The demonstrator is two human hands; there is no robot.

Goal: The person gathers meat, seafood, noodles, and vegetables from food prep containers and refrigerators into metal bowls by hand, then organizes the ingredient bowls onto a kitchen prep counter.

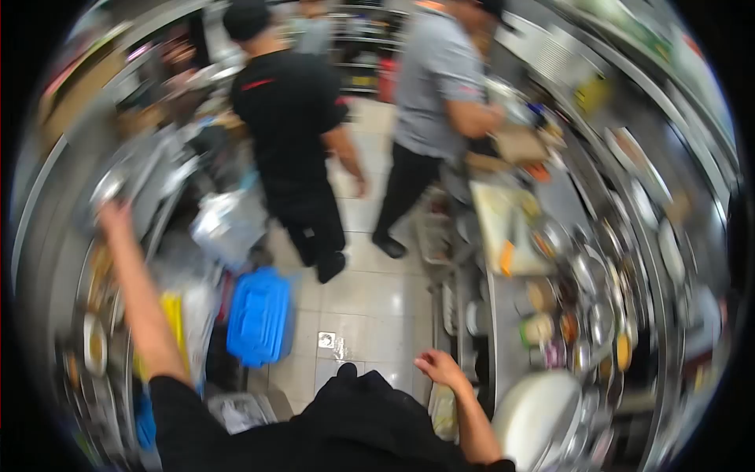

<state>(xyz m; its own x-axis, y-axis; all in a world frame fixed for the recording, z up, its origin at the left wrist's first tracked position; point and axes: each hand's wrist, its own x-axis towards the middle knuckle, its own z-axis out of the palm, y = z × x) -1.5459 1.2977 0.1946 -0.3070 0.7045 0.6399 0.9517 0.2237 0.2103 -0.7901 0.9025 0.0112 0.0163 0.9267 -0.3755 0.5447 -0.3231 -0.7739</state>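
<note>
My left hand is stretched far out over the left steel counter. It is at a shiny rounded metal thing, and blur hides its fingers and whether they grip. Beside that lies a clear plastic-looking sheet or cover, smeared in the view. My right hand hangs low by the right counter's edge, fingers loosely curled in, with nothing visible in it. Nearest to it is a container with pale contents below the counter. A large white round tub or bowl stands on the counter to its right.
A blue lidded bin stands on the tiled floor at left. A person in black and a person in grey occupy the aisle ahead. On the right counter are a cutting board, an orange-handled tool and several food containers.
</note>
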